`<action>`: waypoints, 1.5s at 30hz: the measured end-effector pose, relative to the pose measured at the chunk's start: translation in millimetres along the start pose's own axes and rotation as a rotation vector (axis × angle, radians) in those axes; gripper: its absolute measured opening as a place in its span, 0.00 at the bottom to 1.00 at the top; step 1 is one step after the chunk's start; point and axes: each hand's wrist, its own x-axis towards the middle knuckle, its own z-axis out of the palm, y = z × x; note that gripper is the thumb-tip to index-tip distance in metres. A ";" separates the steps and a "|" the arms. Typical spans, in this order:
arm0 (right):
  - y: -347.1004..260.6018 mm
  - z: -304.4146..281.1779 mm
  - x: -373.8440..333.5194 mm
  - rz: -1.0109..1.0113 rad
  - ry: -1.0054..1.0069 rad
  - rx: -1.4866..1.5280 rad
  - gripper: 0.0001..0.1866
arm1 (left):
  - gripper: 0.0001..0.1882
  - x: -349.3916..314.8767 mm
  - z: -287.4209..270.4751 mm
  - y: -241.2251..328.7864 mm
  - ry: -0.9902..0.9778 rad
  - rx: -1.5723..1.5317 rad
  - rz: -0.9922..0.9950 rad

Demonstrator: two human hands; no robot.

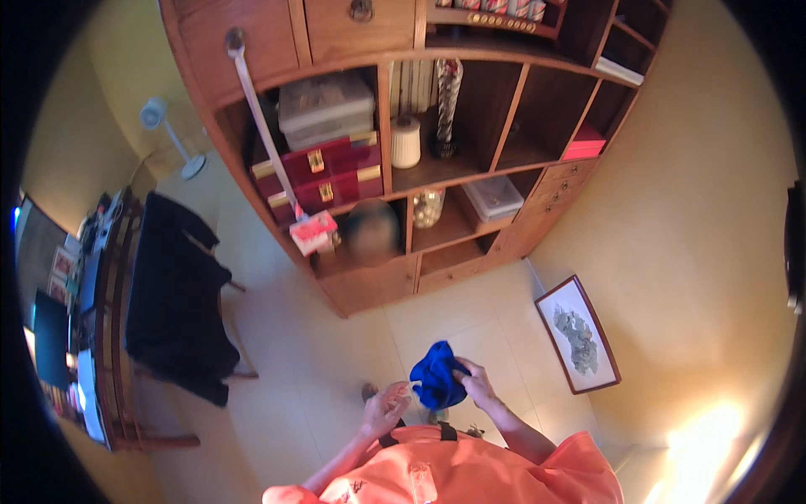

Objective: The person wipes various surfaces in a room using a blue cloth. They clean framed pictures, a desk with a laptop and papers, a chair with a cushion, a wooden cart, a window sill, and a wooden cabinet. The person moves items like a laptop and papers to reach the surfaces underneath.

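A bright blue cloth (438,375) hangs bunched in front of my body, over the tiled floor. My right hand (477,385) grips its right edge, with the fingers closed round the fabric. Just left of the cloth, my left hand (386,408) is curled with its fingertips together. A small pale bit shows at those fingertips, too small to name. I cannot tell whether the left fingers touch the cloth.
A tall wooden shelf unit (395,172) stands ahead with boxes and jars. A framed picture (579,334) leans on the right wall. At left are a chair draped in dark cloth (172,294), a desk with screens (109,336) and a white fan (172,134).
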 end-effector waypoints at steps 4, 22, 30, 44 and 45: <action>-37.5 56.3 25.3 -0.085 -0.059 -0.036 0.20 | 0.33 25.2 -52.3 -11.5 0.012 -0.163 -0.067; -145.7 124.3 65.2 -0.160 -0.395 -0.200 0.39 | 0.30 128.9 -97.1 -12.3 -0.222 -1.183 -0.543; -146.3 34.6 143.4 -0.207 -0.189 -0.147 0.43 | 0.36 223.2 -13.5 59.2 0.163 -0.675 -0.458; -353.8 -76.3 325.8 -0.979 0.106 -0.240 0.25 | 0.56 519.5 -41.8 169.8 0.882 0.212 0.479; -370.2 -64.4 332.4 -0.976 0.164 -0.329 0.26 | 0.56 532.2 -45.0 163.0 0.871 0.216 0.548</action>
